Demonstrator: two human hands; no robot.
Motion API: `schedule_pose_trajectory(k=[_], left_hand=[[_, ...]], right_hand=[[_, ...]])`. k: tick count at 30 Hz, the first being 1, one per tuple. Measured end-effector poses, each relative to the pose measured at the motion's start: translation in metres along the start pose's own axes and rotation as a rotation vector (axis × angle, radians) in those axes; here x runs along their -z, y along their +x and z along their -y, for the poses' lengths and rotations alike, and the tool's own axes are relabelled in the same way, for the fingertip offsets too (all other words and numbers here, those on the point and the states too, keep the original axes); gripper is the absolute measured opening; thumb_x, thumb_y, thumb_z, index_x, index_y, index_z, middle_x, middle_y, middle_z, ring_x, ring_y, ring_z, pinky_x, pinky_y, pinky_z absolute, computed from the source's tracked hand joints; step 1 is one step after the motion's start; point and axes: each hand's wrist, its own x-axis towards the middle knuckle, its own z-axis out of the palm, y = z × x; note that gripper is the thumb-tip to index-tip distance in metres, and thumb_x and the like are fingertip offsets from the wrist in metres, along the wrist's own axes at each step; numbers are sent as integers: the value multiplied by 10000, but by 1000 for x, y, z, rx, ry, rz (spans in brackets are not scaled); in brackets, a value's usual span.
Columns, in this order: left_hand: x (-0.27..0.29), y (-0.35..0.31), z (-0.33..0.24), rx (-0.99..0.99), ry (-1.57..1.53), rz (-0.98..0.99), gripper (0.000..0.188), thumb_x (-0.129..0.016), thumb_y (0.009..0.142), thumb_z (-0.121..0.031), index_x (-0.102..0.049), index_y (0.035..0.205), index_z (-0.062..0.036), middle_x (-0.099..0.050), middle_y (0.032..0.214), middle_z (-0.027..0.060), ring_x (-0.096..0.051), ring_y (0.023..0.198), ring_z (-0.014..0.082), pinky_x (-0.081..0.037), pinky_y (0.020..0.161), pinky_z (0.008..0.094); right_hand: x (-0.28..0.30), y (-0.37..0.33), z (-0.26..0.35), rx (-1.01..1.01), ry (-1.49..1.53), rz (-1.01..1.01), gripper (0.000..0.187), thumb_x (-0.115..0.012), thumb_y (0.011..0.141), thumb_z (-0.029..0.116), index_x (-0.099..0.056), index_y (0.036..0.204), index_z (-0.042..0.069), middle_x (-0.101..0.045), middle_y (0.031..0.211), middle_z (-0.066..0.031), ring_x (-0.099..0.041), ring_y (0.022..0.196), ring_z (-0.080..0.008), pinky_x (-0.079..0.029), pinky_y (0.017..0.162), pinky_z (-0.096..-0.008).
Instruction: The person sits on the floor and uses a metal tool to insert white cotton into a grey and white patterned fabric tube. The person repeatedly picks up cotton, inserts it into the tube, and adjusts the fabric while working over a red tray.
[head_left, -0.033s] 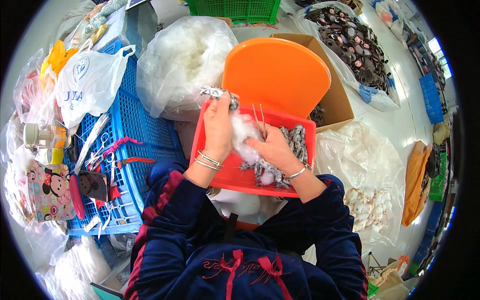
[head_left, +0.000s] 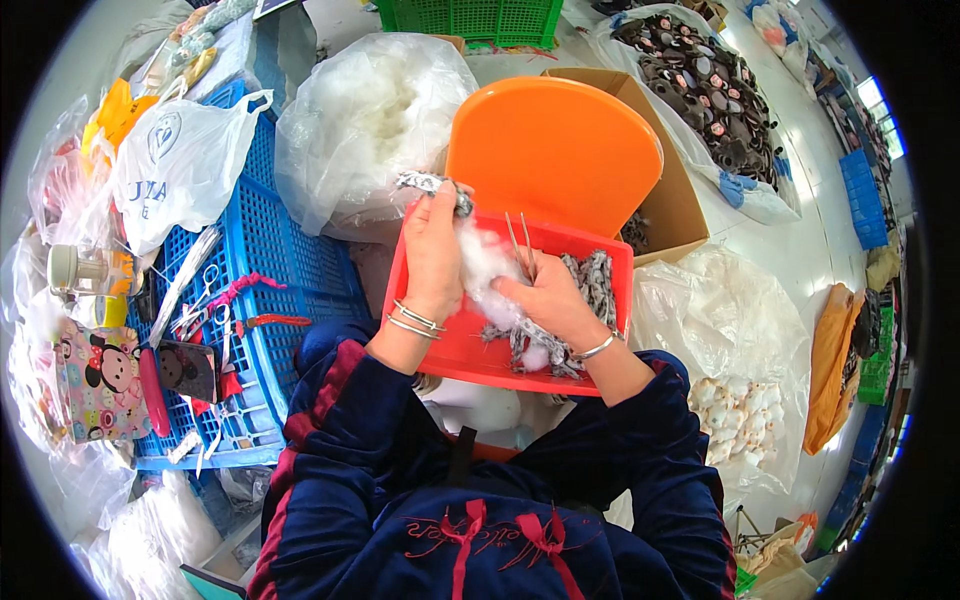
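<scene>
A small grey-and-white fabric piece (head_left: 425, 182) is gripped in the closed fingers of my left hand (head_left: 432, 258), above the left side of a red tray (head_left: 455, 350). My right hand (head_left: 556, 300) is closed around metal tweezers (head_left: 521, 247), whose prongs point up and away from me. Fluffy white stuffing (head_left: 485, 255) fills the gap between my hands and touches the fingers of the right one. More grey-and-white fabric pieces (head_left: 597, 285) lie in the tray, partly beneath my right hand, with a small tuft of stuffing (head_left: 535, 356) among them.
An orange stool seat (head_left: 555, 150) stands behind the tray, beside a cardboard box (head_left: 680, 205). To the left are a clear bag of stuffing (head_left: 370, 120) and a blue crate (head_left: 300, 255) bearing scissors (head_left: 205, 290) and a phone (head_left: 188, 371). At right lies a bag of white pieces (head_left: 738, 415).
</scene>
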Motion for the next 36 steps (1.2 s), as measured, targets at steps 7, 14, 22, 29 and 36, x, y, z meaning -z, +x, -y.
schedule_pose_trajectory(k=[7, 14, 22, 29, 36], left_hand=[[20, 20, -39, -69, 29, 0, 273, -471, 1008, -340, -550, 1033, -79, -527, 653, 58, -599, 531, 209, -495, 431, 371], [-1, -4, -7, 4, 34, 94, 253, -508, 1013, -244, -637, 954, -34, -611, 792, 12, -585, 638, 105, -523, 567, 283], [0, -3, -4, 17, -16, 81, 252, -487, 1019, -291, -607, 951, -79, -433, 626, -31, -417, 541, 94, -397, 509, 256], [-3, -4, -13, -49, -13, 73, 253, -508, 1012, -274, -615, 910, -69, -391, 587, -66, -330, 515, 51, -272, 504, 232], [3, -2, -19, 2, -36, 127, 255, -500, 1012, -266, -624, 894, -77, -372, 585, -77, -306, 517, 40, -244, 506, 230]], right_hand=[[46, -1, -10, 26, -892, -94, 325, -644, 893, 273, -587, 984, -33, -626, 830, -169, -615, 776, -234, -477, 694, -349], [6, -1, 7, 193, 158, -189, 321, -724, 833, 94, -584, 1095, -31, -658, 939, -52, -600, 820, -107, -487, 727, -262], [-10, -7, 9, -11, -7, -52, 239, -675, 850, 88, -624, 1063, -8, -638, 909, 5, -548, 780, -51, -466, 694, -232], [-11, -10, 11, 34, -29, -27, 192, -648, 877, 77, -629, 1050, -4, -613, 848, 30, -506, 711, -38, -426, 626, -222], [-1, -8, 2, 108, -260, 61, 190, -645, 900, 108, -601, 1041, -12, -598, 793, 8, -498, 690, -64, -417, 608, -266]])
